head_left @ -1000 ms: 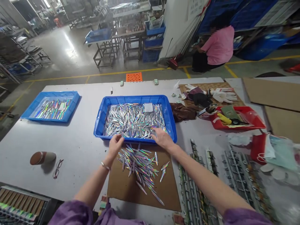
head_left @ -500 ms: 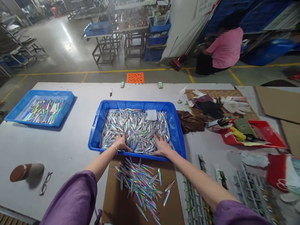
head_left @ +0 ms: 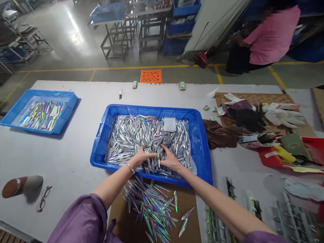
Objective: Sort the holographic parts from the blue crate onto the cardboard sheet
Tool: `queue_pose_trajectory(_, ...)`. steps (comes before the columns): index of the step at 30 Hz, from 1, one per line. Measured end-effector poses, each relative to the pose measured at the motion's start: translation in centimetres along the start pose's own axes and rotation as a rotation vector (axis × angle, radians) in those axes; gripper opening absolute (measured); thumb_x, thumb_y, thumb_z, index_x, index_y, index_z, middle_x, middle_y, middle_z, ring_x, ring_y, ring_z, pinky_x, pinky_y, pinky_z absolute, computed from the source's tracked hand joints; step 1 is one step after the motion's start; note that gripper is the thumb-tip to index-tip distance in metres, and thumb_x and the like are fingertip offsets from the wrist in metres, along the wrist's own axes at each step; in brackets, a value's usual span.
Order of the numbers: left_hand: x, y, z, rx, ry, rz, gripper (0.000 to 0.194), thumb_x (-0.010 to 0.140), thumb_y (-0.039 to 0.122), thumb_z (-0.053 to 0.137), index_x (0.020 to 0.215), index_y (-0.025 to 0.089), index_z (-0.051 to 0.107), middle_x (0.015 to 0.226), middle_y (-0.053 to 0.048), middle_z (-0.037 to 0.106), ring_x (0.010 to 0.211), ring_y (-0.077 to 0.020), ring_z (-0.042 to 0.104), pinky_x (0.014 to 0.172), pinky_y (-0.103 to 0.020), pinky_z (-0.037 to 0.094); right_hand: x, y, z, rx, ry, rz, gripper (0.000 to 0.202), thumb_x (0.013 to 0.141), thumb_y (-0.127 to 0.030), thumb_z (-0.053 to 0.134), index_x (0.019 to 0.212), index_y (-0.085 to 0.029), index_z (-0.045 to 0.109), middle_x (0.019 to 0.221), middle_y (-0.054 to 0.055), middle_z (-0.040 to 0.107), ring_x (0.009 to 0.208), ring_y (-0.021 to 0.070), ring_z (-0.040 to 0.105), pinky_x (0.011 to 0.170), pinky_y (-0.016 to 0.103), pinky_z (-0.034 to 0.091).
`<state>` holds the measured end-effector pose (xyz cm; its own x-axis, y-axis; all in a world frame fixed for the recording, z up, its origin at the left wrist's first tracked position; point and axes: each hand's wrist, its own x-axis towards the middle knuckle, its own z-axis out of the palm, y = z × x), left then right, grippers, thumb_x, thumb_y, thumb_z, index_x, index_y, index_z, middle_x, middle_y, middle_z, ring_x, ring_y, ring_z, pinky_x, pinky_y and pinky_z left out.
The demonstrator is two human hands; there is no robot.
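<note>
Holographic lures (head_left: 131, 135) heaped in blue bin (head_left: 202, 141), left hand (head_left: 143, 157) and right hand (head_left: 170, 160) cupped together gathering a bunch

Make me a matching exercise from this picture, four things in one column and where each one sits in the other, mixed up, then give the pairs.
Things:
1. big blue bin
2. small blue bin
3. glasses
4. white gloves

Places:
A. table's far left
B. woven mat on the right
C. table's middle, both hands inside
D. near left, beside a brown and grey case

Pairs: 1-C, 2-A, 3-D, 4-B. The left hand and right hand gather shiny lures in the big bin.
</note>
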<state>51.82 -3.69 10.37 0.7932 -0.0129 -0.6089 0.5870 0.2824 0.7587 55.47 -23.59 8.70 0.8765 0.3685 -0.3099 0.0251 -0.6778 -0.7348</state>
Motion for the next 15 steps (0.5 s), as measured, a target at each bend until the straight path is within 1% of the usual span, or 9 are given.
queue_pose_trajectory(2, 0.1, 0.0, 0.2, -0.146, -0.075, -0.070, 0.098, 0.046, 0.039, 0.099, 0.128, 0.018, 0.051, 0.108, -0.014, 0.072, 0.083, -0.0257, 0.072, 0.076, -0.039, 0.059, 0.2, 0.0, -0.3, 0.159, -0.008, 0.019, 0.098, 0.063, -0.035, 0.077, 0.151, -0.015, 0.038, 0.139, 0.016, 0.058, 0.128, 0.0307, 0.056, 0.115, 0.046, 0.038)
queue_pose_trajectory(3, 0.1, 0.1, 0.3, -0.183, -0.098, -0.094, 0.092, 0.048, 0.038, 0.099, 0.125, 0.018, 0.052, 0.104, -0.012, 0.074, 0.078, -0.0234, 0.072, 0.072, -0.037, 0.059, 0.3, -0.1, -0.5, 0.228, -0.012, 0.031, 0.097, 0.064, -0.039, 0.078, 0.150, -0.016, 0.039, 0.138, 0.015, 0.060, 0.128, 0.0302, 0.056, 0.116, 0.046, 0.038)
queue_pose_trajectory(5, 0.2, 0.1, 0.6, -0.249, -0.113, -0.124, 0.085, 0.049, 0.035, 0.098, 0.120, 0.018, 0.055, 0.101, -0.011, 0.075, 0.077, -0.0230, 0.072, 0.069, -0.035, 0.058, 0.3, -0.4, -0.6, 0.346, -0.018, 0.053, 0.097, 0.065, -0.047, 0.079, 0.149, -0.017, 0.042, 0.141, 0.014, 0.059, 0.131, 0.0299, 0.055, 0.118, 0.046, 0.036)
queue_pose_trajectory(7, 0.1, 0.1, 1.0, -0.268, -0.097, -0.131, 0.082, 0.050, 0.033, 0.097, 0.120, 0.019, 0.056, 0.102, -0.010, 0.075, 0.079, -0.0237, 0.072, 0.069, -0.035, 0.058, 0.2, -0.8, -0.6, 0.455, -0.028, 0.081, 0.098, 0.065, -0.052, 0.080, 0.148, -0.017, 0.043, 0.143, 0.014, 0.058, 0.132, 0.0293, 0.054, 0.119, 0.046, 0.035)
queue_pose_trajectory(10, -0.5, 0.2, 1.6, -0.289, -0.068, -0.123, 0.078, 0.051, 0.031, 0.095, 0.119, 0.019, 0.058, 0.096, -0.007, 0.075, 0.076, -0.0217, 0.071, 0.068, -0.032, 0.057, 0.0, -1.6, -0.5, 0.564, -0.056, 0.106, 0.092, 0.068, -0.054, 0.079, 0.145, -0.016, 0.046, 0.139, 0.013, 0.062, 0.128, 0.0283, 0.058, 0.117, 0.045, 0.039)
queue_pose_trajectory(13, -1.6, 0.7, 2.5, -0.354, -0.099, -0.116, 0.071, 0.054, 0.031, 0.093, 0.116, 0.019, 0.059, 0.090, -0.005, 0.074, 0.071, -0.0189, 0.069, 0.067, -0.031, 0.056, -0.3, -2.4, -0.7, 0.574, -0.074, 0.057, 0.076, 0.076, -0.056, 0.072, 0.139, -0.018, 0.053, 0.137, 0.010, 0.064, 0.127, 0.0280, 0.059, 0.115, 0.046, 0.041)
queue_pose_trajectory(15, -2.4, 1.2, 3.2, -0.388, -0.102, -0.085, 0.070, 0.055, 0.031, 0.092, 0.117, 0.020, 0.059, 0.089, -0.004, 0.074, 0.071, -0.0183, 0.068, 0.067, -0.030, 0.055, -0.5, -2.9, -1.3, 0.527, -0.068, 0.039, 0.070, 0.079, -0.055, 0.068, 0.139, -0.020, 0.055, 0.139, 0.009, 0.063, 0.129, 0.0281, 0.057, 0.116, 0.047, 0.039)
